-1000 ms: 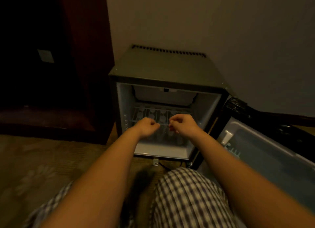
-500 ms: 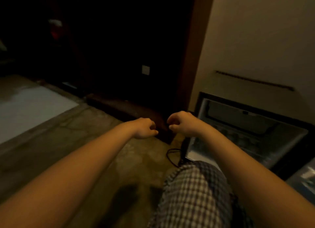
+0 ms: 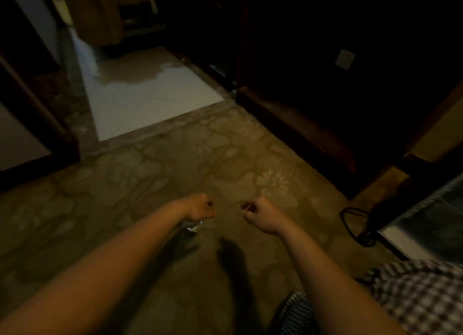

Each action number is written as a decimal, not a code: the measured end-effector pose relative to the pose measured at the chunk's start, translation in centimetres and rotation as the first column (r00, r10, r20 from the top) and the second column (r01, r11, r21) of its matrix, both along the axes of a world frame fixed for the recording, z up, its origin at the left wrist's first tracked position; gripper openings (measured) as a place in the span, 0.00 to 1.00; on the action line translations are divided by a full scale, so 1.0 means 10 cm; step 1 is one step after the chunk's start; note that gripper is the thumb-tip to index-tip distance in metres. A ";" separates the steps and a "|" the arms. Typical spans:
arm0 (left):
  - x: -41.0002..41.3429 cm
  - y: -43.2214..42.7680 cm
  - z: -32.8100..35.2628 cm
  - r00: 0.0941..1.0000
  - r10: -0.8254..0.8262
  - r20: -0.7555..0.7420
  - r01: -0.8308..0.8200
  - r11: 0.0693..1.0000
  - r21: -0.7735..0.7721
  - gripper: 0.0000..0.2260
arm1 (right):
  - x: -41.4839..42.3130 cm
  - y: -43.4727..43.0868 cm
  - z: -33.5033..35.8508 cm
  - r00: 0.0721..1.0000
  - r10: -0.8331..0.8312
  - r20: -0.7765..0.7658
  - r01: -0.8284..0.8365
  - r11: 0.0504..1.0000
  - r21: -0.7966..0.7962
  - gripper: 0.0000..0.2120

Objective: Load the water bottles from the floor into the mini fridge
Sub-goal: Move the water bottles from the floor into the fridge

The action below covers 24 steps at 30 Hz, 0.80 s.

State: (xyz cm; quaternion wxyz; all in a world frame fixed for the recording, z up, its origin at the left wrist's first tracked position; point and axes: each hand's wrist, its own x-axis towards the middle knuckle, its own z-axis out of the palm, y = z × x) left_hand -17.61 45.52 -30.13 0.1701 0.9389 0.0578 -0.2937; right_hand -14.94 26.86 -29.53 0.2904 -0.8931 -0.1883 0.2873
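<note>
Dimly lit view: two bare hands hover over patterned carpet, with the mini fridge [image 3: 426,224] at the far right edge.
Left hand [image 3: 199,208] curls directly above a glinting water bottle [image 3: 192,226] on the floor; whether it grips is unclear. Right hand [image 3: 260,213] is curled, seemingly empty. This bottle is not yet loaded.

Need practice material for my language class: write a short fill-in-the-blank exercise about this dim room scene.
1. The left hand and right hand, fingers curled, hover over the patterned ____, not the white tiles.
2. A clear glint, probably a water bottle, shows just under the ____ hand.
3. The mini fridge, a black cable beside it, sits at the view's ____ edge.
Missing words: carpet; left; right.
</note>
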 end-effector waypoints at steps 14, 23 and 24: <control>0.10 0.44 -1.05 0.900 0.425 0.096 -0.428 0.904 0.005 0.28 | 0.08 0.08 -0.84 0.933 -0.248 -0.262 0.275 0.959 0.072 0.12; 0.07 0.36 -1.12 0.836 0.516 0.188 -0.526 0.850 0.007 0.17 | 0.07 0.17 -0.85 0.927 -0.230 -0.297 0.259 0.964 0.064 0.01; 0.05 0.36 -1.10 0.837 0.511 0.197 -0.517 0.856 -0.025 0.18 | 0.07 0.18 -0.82 0.930 -0.224 -0.290 0.257 0.963 0.081 0.01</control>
